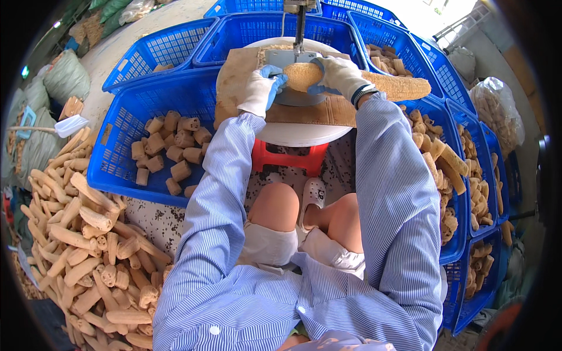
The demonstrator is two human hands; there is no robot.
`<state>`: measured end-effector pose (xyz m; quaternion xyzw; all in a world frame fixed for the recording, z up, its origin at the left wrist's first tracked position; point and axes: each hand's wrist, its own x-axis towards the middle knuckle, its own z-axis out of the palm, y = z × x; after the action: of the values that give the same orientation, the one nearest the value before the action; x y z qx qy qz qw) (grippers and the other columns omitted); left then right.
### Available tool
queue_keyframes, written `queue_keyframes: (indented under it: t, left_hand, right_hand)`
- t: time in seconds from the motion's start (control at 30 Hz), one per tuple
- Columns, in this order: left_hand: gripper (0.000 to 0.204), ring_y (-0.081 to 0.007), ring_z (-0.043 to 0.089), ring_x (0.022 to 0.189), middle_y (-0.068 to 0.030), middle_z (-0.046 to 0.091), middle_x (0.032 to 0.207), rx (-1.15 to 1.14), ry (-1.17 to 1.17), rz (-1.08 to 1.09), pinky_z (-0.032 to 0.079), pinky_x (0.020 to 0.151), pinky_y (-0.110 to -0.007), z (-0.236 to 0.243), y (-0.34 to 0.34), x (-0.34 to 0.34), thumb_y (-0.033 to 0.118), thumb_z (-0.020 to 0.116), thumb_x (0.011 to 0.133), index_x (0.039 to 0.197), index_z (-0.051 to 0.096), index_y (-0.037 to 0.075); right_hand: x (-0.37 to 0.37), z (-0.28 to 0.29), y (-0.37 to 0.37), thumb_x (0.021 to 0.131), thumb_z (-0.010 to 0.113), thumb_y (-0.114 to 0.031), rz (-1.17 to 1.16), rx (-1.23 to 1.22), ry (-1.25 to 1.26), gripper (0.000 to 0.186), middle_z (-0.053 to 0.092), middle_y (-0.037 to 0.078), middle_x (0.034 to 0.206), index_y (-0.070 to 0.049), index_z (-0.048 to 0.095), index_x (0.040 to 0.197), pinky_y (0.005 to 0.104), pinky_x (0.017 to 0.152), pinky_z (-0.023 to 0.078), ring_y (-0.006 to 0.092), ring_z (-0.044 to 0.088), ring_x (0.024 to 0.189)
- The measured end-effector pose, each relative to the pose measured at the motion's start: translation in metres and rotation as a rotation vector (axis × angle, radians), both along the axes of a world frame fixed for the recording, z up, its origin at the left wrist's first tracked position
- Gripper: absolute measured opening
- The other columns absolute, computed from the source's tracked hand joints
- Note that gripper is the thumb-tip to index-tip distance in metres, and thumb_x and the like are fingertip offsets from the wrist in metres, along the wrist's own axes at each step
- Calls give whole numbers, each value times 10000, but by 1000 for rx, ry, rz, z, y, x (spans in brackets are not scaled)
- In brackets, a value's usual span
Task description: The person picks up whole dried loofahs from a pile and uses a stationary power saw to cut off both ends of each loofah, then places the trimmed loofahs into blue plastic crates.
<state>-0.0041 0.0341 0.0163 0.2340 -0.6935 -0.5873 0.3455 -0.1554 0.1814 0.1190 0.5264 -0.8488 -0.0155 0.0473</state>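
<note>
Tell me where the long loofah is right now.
In the head view, the long loofah is at upper centre-right, gripped by the right hand, its left end by the left hand, before the grey metal plate.

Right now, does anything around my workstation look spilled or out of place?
Yes, dark specks litter the floor near your shoe and the red stand, like spilled debris. The long loofah in your right hand shows no obvious damage.

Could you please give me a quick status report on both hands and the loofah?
Right hand closed on loofah. Left hand at its left end, grip unclear. Loofah over brown board; upright metal post close beyond.
</note>
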Motion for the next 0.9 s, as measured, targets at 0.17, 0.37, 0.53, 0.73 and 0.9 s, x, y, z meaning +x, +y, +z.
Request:
queue_keyframes:
  t: [0.17, 0.37, 0.53, 0.73, 0.9]
  left_hand:
    - [186, -140, 706, 753, -49, 749, 904, -36, -23, 33, 571, 669, -281, 0, -8, -12, 93, 768, 915, 1083, 739, 20]
    - [179, -119, 687, 734, -46, 746, 864, -94, -34, 117, 559, 669, -274, 1, -16, -29, 89, 772, 900, 1067, 753, 26]
    - [196, -120, 676, 718, -50, 742, 834, -144, -139, 154, 547, 659, -285, 4, -29, -39, 139, 752, 913, 1076, 757, 30]
    - [307, -123, 666, 810, -69, 731, 941, -213, -130, 88, 546, 739, -286, 13, 18, 11, 218, 744, 945, 1158, 683, 6]
    - [426, -126, 654, 968, -79, 683, 1126, 28, 217, -15, 559, 855, -271, 9, 107, 56, 134, 843, 883, 1197, 585, 6]
  right_hand:
    - [-14, -5, -12, 666, 871, -639, -11, -26, -37, 897, 758, 124, 1145, -164, 633, 1390, 428, 894, 613, 277, 743, 1050]
    - [-32, -9, -29, 611, 896, -635, -31, -51, -113, 901, 756, 122, 1151, -153, 680, 1341, 417, 907, 602, 287, 737, 1052]
    - [-38, -1, -35, 667, 881, -583, -63, -37, -208, 802, 739, 109, 1205, -134, 700, 1307, 399, 929, 585, 284, 719, 1088]
    - [1, 10, -4, 700, 859, -631, -3, 6, -103, 827, 747, 151, 1168, -115, 663, 1316, 413, 911, 593, 309, 732, 1063]
    - [61, 12, 84, 661, 903, -615, -38, 78, -182, 991, 669, 101, 1329, -224, 523, 1488, 405, 1053, 522, 280, 639, 1258]
